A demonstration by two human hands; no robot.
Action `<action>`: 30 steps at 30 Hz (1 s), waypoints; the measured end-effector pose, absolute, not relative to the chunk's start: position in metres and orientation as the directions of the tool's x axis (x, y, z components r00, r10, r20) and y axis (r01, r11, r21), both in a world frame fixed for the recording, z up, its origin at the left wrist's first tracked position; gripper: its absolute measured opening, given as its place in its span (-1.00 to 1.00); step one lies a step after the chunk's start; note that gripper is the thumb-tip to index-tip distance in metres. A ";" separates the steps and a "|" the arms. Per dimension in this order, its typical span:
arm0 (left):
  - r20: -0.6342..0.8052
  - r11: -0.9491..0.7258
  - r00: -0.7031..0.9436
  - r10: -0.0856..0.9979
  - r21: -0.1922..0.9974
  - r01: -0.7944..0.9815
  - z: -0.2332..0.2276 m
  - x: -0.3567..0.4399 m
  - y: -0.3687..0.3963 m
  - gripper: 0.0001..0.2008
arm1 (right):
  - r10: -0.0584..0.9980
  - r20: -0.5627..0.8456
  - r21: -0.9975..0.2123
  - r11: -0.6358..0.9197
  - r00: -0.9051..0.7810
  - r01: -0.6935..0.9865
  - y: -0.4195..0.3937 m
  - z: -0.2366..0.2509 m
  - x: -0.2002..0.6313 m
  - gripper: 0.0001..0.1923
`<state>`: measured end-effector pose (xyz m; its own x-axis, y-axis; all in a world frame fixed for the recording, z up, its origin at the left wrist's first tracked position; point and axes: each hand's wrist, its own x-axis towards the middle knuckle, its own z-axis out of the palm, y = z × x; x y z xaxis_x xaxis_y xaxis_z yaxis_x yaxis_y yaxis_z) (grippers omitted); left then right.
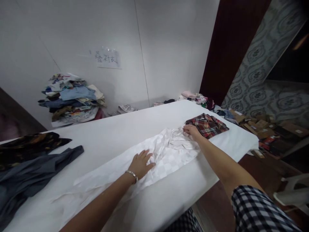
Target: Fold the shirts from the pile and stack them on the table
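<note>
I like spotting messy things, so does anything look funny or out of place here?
The white garment looks odd: it is wrinkled and bunched near the right hand, while the plaid shirt beside it lies folded flat. The tall clothes pile on the left looks jumbled too.

Left hand (142, 163): palm down, fingers extended, thumb apart; left arm (102, 201) angled from near left. Right hand (190, 130): farther and right, fingertips leftward; right arm (222, 162) outstretched from near right.
</note>
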<state>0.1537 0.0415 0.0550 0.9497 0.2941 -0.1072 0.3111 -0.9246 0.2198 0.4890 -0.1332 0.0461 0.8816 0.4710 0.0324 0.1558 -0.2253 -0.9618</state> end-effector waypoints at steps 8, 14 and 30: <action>-0.006 -0.939 0.973 0.231 0.259 0.225 0.078 0.200 0.018 -0.43 | 0.726 0.353 -0.659 -0.255 0.590 0.708 -0.126 0.073 0.465 -0.62; -0.025 -0.939 0.975 0.219 0.267 0.218 0.064 0.255 0.006 -0.38 | 0.871 0.219 -0.141 -0.418 0.440 0.897 -0.111 0.074 0.443 -0.81; -0.123 -0.956 0.955 0.269 0.087 0.281 0.053 0.266 0.002 -0.42 | 0.875 0.285 -0.360 -0.280 0.391 0.890 -0.108 0.051 0.471 -0.79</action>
